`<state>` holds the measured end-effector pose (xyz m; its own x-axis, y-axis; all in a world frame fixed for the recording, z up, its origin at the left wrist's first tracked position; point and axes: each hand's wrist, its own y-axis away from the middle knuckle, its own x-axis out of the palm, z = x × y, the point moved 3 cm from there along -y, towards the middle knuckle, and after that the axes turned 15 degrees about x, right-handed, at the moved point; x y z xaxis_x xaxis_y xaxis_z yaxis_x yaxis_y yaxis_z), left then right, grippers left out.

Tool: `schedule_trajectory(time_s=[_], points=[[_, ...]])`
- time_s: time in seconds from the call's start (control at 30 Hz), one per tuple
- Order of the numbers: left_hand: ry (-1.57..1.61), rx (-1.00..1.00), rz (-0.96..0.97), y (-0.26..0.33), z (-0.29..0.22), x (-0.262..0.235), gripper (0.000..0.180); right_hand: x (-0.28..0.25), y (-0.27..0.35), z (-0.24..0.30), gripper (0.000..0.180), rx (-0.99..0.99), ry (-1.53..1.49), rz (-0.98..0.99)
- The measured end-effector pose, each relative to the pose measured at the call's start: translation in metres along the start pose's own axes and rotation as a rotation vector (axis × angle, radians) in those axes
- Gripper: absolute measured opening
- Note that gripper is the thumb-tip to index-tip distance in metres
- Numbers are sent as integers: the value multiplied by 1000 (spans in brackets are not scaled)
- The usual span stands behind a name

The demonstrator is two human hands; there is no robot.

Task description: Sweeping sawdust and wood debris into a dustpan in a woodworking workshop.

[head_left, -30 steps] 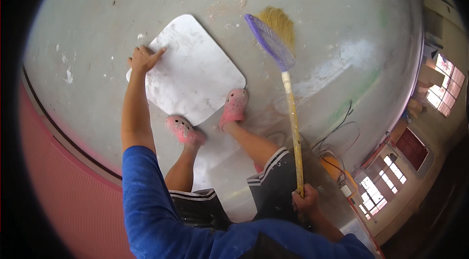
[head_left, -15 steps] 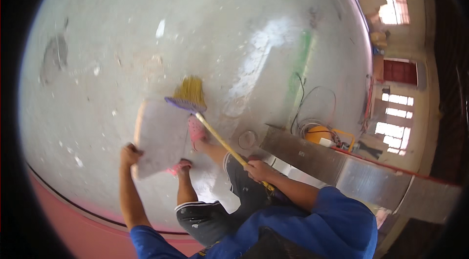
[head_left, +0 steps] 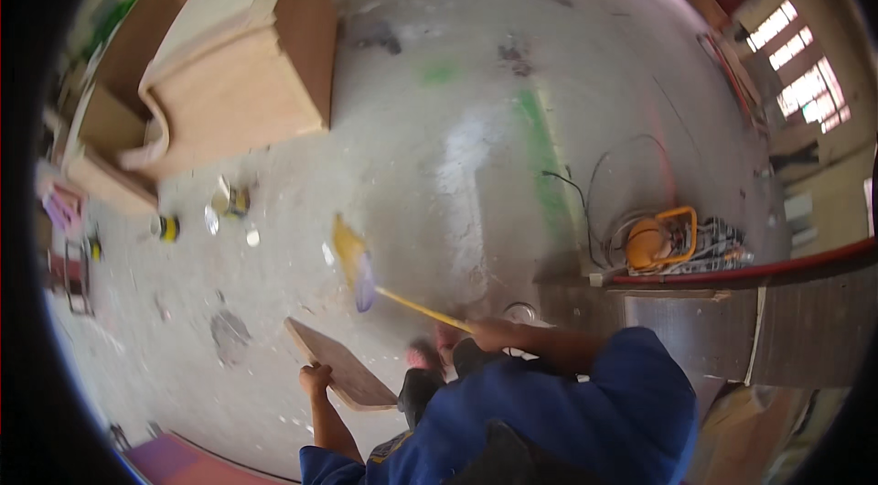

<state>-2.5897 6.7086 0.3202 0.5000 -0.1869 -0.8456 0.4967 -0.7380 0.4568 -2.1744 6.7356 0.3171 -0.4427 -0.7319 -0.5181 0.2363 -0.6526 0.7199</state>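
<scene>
My left hand (head_left: 316, 378) is closed on the edge of a flat wooden board (head_left: 343, 371), which is tilted at my left side. A broom (head_left: 430, 311) with a yellow stick is in my right hand (head_left: 494, 335), its fingers wrapped round the upper part. The broom head, with a purple base and yellow bristles (head_left: 347, 252), is out in front of me and blurred by motion. I cannot tell whether the bristles touch the floor. My feet in pink clogs (head_left: 424, 356) stand between the board and the stick.
A large plywood structure (head_left: 247, 91) stands far left, with several paint cans (head_left: 236, 201) before it. An orange machine with a yellow frame (head_left: 651, 240) and cables sits at right, behind a brown panelled bench (head_left: 686, 325). White and green paint marks (head_left: 541, 156) streak the grey floor (head_left: 393, 146).
My view has swung up and left, bringing the plywood structure and cans into sight. The board has turned to a steeper slant, and the broom head has swung to the left.
</scene>
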Motion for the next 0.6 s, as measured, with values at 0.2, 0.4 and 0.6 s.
schedule_trajectory(time_s=[0.2,0.4,0.6], points=[[-105,169,-254,-65,-143,-59,34,-61,-56,7,29,-354,111,-54],[-77,568,-170,-119,-310,-92,33,-171,-137,13,24,-61,-29,59],[-487,808,69,-223,-476,-64,35,-256,-200,-141,24,413,53,-270]])
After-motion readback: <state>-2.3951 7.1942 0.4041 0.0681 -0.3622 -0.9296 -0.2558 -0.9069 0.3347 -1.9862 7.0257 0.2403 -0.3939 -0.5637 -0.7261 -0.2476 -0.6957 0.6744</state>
